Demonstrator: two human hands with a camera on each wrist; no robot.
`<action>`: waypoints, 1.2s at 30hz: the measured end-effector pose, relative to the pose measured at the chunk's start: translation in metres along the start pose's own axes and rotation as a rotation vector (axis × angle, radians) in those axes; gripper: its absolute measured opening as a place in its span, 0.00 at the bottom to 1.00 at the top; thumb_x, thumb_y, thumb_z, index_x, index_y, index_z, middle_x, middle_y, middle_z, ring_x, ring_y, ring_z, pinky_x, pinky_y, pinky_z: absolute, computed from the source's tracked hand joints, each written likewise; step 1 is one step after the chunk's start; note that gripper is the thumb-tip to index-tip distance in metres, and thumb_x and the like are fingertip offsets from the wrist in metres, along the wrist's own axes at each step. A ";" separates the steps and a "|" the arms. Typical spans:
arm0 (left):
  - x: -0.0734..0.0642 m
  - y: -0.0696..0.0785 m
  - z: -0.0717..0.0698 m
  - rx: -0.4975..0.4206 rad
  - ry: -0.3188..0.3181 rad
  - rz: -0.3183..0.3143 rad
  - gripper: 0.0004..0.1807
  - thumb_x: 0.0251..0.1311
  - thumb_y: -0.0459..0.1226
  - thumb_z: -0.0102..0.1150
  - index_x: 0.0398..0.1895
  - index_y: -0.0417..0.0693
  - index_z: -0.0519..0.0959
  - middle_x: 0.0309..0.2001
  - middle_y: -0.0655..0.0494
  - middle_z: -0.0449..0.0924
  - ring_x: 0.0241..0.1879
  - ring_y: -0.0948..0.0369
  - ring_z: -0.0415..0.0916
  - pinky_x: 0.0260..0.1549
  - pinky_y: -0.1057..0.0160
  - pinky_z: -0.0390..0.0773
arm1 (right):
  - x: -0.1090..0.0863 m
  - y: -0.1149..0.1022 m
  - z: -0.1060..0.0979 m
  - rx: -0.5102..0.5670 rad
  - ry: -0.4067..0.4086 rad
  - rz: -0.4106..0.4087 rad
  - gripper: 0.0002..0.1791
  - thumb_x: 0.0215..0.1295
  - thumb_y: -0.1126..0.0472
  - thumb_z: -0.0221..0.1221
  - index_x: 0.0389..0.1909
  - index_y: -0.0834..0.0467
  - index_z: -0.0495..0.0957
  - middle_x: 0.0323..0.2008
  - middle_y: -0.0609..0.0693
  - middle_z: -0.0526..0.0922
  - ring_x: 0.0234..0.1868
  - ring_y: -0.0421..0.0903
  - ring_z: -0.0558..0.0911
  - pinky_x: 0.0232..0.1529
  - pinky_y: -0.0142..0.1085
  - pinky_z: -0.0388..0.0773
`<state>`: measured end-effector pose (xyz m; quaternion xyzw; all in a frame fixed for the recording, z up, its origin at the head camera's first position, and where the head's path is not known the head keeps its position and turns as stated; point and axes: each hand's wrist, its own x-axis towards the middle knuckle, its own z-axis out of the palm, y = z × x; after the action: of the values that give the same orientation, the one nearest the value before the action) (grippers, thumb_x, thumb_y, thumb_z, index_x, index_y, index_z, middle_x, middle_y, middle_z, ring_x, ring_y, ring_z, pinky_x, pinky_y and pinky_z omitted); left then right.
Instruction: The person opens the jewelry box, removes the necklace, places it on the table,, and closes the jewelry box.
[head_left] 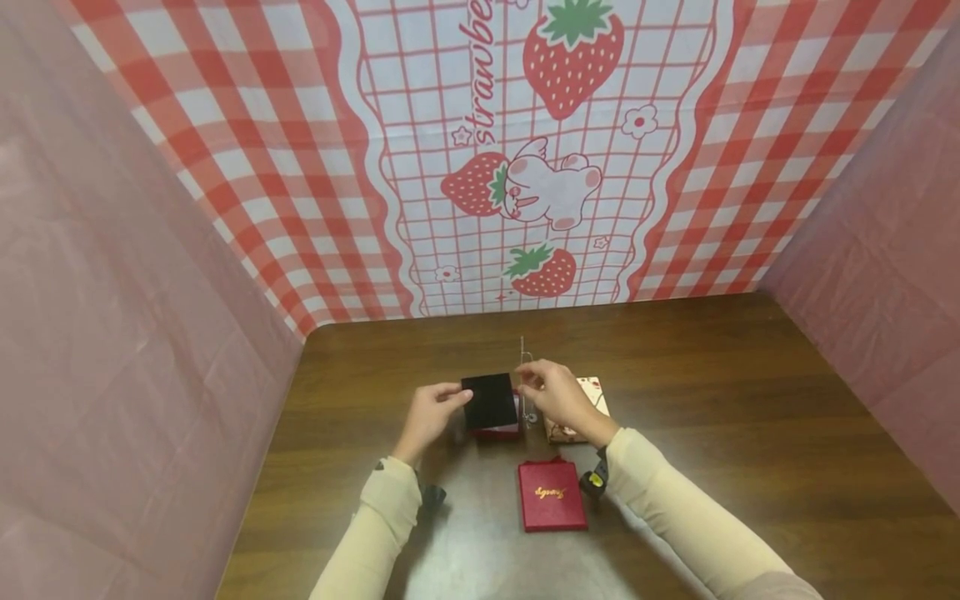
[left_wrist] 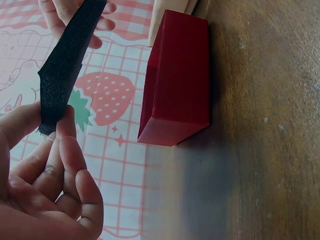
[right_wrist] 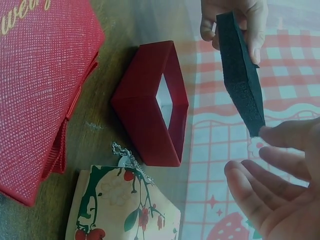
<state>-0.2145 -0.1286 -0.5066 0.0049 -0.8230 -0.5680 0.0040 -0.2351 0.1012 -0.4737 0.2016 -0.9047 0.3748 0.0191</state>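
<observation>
A square black foam pad [head_left: 490, 401] is held tilted above an uncovered red box [right_wrist: 140, 102] that shows white inside. My left hand [head_left: 435, 410] pinches the pad's left edge between thumb and fingers, seen closely in the left wrist view. At the opposite edge is my right hand [head_left: 562, 393], its fingers spread and loosely bent. In the right wrist view one of its fingertips meets or nearly meets the pad's corner. A thin silver chain [head_left: 528, 415] with a small round pendant lies on the table between the red box and a floral card or box [right_wrist: 135, 205]; the right hand partly covers it.
A red lid or pouch with gold lettering [head_left: 552, 497] lies nearer to me on the brown wooden table [head_left: 337, 467]. A strawberry-patterned checked cloth [head_left: 555, 192] hangs behind the table, with pink cloth [head_left: 135, 333] at both sides.
</observation>
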 end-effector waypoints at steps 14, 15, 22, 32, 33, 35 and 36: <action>0.005 0.000 0.002 0.009 -0.014 -0.027 0.21 0.59 0.41 0.65 0.48 0.31 0.82 0.44 0.36 0.85 0.39 0.50 0.84 0.43 0.54 0.83 | -0.003 -0.002 -0.001 0.081 -0.132 -0.109 0.28 0.57 0.64 0.67 0.60 0.64 0.73 0.59 0.61 0.75 0.49 0.57 0.82 0.46 0.46 0.83; 0.005 0.000 0.001 0.011 -0.015 -0.030 0.21 0.59 0.41 0.65 0.48 0.31 0.82 0.44 0.36 0.85 0.39 0.50 0.85 0.43 0.54 0.83 | -0.003 -0.002 -0.001 0.088 -0.140 -0.112 0.29 0.56 0.65 0.67 0.60 0.64 0.73 0.60 0.61 0.75 0.50 0.58 0.82 0.47 0.47 0.83; 0.005 0.003 0.001 0.007 -0.019 -0.043 0.21 0.59 0.41 0.65 0.48 0.31 0.82 0.43 0.36 0.85 0.38 0.50 0.85 0.43 0.54 0.83 | -0.003 -0.002 0.000 0.086 -0.167 -0.112 0.33 0.54 0.63 0.70 0.61 0.65 0.72 0.62 0.62 0.73 0.52 0.60 0.80 0.48 0.48 0.82; 0.008 0.003 0.001 0.030 -0.028 -0.039 0.21 0.60 0.41 0.64 0.47 0.31 0.82 0.43 0.36 0.85 0.37 0.51 0.85 0.43 0.53 0.83 | -0.004 -0.004 0.000 -0.061 -0.186 -0.173 0.41 0.47 0.58 0.74 0.63 0.64 0.71 0.64 0.61 0.71 0.56 0.57 0.79 0.56 0.52 0.78; 0.008 0.003 0.001 0.032 -0.028 -0.040 0.20 0.59 0.41 0.65 0.47 0.32 0.82 0.43 0.36 0.85 0.37 0.51 0.84 0.43 0.53 0.83 | -0.004 -0.004 0.000 -0.071 -0.185 -0.176 0.41 0.47 0.59 0.74 0.64 0.64 0.70 0.65 0.61 0.71 0.56 0.57 0.79 0.56 0.52 0.77; 0.009 0.004 0.000 0.034 -0.031 -0.045 0.20 0.59 0.41 0.65 0.46 0.32 0.82 0.43 0.37 0.85 0.37 0.52 0.84 0.42 0.53 0.83 | -0.003 -0.003 0.001 -0.085 -0.184 -0.177 0.41 0.47 0.59 0.74 0.64 0.64 0.70 0.65 0.61 0.70 0.57 0.57 0.79 0.56 0.52 0.77; 0.009 0.004 0.000 0.039 -0.035 -0.043 0.20 0.60 0.41 0.64 0.46 0.32 0.82 0.43 0.37 0.85 0.36 0.52 0.84 0.41 0.54 0.83 | -0.003 -0.002 0.001 -0.090 -0.183 -0.177 0.41 0.47 0.60 0.74 0.64 0.64 0.70 0.65 0.61 0.70 0.58 0.57 0.78 0.57 0.53 0.76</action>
<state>-0.2239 -0.1271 -0.5031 0.0126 -0.8335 -0.5519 -0.0228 -0.2312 0.0997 -0.4737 0.3129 -0.8972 0.3109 -0.0215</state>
